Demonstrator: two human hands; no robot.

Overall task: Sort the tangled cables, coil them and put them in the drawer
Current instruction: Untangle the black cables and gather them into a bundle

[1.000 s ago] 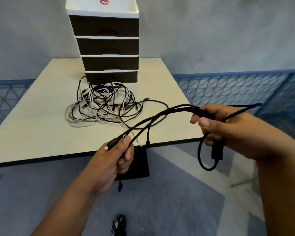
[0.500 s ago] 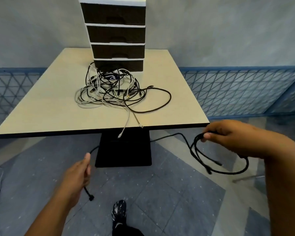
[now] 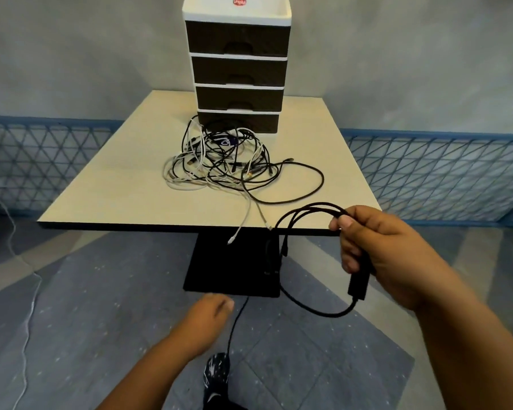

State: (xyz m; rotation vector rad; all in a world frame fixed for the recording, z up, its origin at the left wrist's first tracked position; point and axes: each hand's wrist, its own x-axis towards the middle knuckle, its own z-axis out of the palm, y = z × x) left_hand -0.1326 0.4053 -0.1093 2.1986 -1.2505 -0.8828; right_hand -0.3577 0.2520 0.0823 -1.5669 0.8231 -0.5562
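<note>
My right hand [image 3: 379, 255] grips a black cable [image 3: 305, 210] gathered into loops, just off the front right corner of the table [image 3: 116, 187]. The cable's black adapter block [image 3: 358, 287] hangs below my fingers. One strand of it drops towards the floor right beside my left hand [image 3: 208, 324], which is low and blurred; whether it holds the strand is unclear. A tangle of black and white cables [image 3: 219, 167] lies mid-table. Behind the tangle stands the drawer unit [image 3: 237, 69], its dark drawers shut.
Two white cable ends [image 3: 234, 235] hang over the table's front edge. The black table base [image 3: 219, 267] stands on the grey floor, with my shoe [image 3: 216, 371] below it. A thin white cable [image 3: 27, 321] runs along the floor at left. Blue mesh fencing [image 3: 442, 173] lines the wall.
My right hand has risen to table-edge height with more loops gathered in it. My left hand has moved right and inward, towards the table base. The view has tilted up.
</note>
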